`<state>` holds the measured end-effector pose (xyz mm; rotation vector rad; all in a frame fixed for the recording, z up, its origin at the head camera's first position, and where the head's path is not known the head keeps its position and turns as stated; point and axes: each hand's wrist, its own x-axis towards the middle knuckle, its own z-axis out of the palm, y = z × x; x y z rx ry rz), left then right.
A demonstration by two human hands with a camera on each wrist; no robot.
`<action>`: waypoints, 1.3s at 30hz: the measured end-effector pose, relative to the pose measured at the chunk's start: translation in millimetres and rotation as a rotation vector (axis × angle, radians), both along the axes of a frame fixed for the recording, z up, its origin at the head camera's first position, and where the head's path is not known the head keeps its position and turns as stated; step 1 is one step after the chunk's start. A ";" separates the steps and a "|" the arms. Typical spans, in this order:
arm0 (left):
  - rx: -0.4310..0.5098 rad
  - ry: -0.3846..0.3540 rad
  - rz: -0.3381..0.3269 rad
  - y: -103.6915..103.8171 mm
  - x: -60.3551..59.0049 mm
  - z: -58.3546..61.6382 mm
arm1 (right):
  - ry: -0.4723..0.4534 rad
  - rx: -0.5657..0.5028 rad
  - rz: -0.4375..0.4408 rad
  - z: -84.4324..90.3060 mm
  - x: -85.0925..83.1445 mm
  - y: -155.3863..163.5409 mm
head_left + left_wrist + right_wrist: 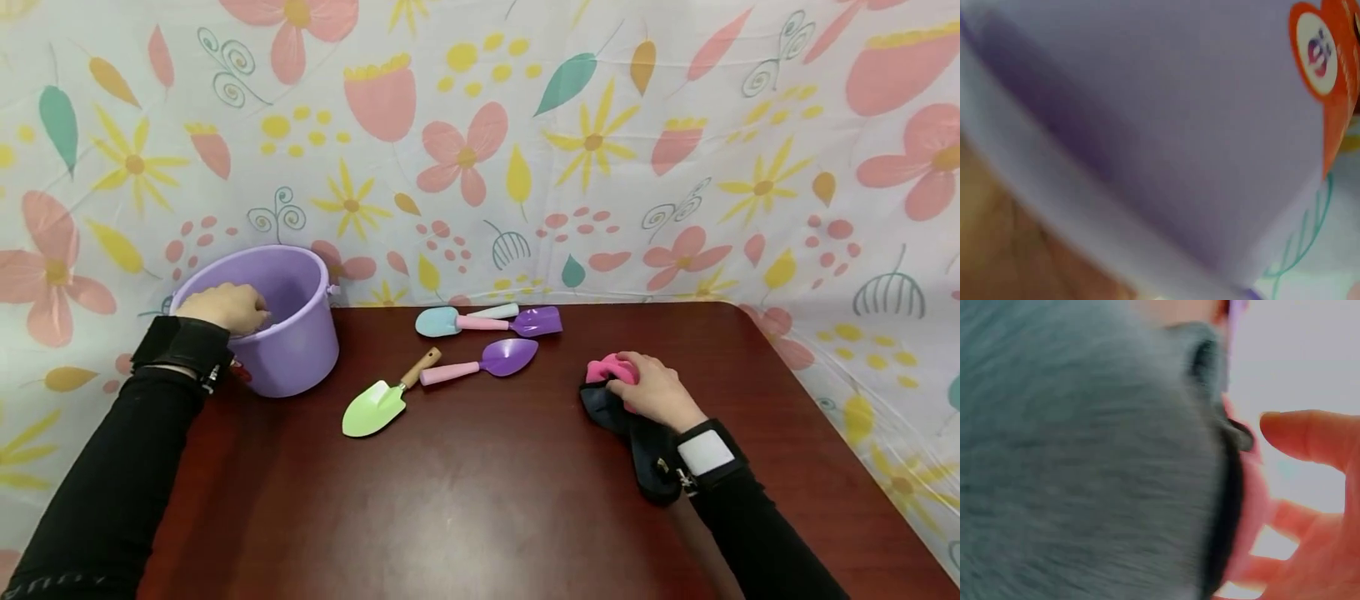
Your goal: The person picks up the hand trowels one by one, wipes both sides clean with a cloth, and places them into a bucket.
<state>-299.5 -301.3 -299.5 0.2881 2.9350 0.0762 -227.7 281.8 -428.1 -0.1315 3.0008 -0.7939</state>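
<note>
At the left, my left hand reaches over the near rim of a light purple bucket, knuckles up and fingers bent down inside. Its fingertips are hidden, so I cannot tell what they hold. The left wrist view shows the bucket's outer wall close up, with a blurred hand behind the rim. On the right, my right hand is at the pink end of the pink and dark grey gloves. In the right wrist view, fingers touch the pink part while the straight thumb stands apart from it.
Between my hands lie a green trowel with a wooden handle, a purple trowel with a pink handle, a purple shovel and a light blue spade. A flowered cloth hangs behind the brown table.
</note>
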 end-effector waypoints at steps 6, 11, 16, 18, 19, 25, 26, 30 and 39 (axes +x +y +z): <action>0.005 0.108 0.010 12.5 13.0 7.3 | 0.031 -0.078 0.004 13.3 15.4 3.9; 0.072 0.246 0.015 34.1 33.7 6.2 | 0.095 -0.104 -0.012 13.7 23.4 1.4; 0.115 0.465 -0.004 67.7 57.0 -0.3 | 0.130 -0.096 -0.026 11.1 23.5 -4.1; 0.125 0.530 -0.025 82.0 63.7 -3.2 | 0.128 -0.092 -0.035 10.4 23.0 -5.9; 0.136 0.556 -0.035 88.8 66.2 -4.9 | 0.122 -0.089 -0.040 10.1 22.8 -6.8; 0.191 0.675 -0.106 123.8 69.6 -20.8 | 0.046 -0.036 -0.091 9.2 19.6 -10.2; 0.191 0.699 -0.121 129.7 67.8 -24.7 | 0.032 -0.026 -0.101 8.8 18.9 -10.2; 0.177 0.726 -0.165 155.1 55.7 -43.6 | -0.012 -0.003 -0.131 5.2 15.3 -7.8; 0.090 0.504 -0.242 204.8 26.6 -101.0 | -0.014 0.006 -0.057 -4.0 -4.3 -9.1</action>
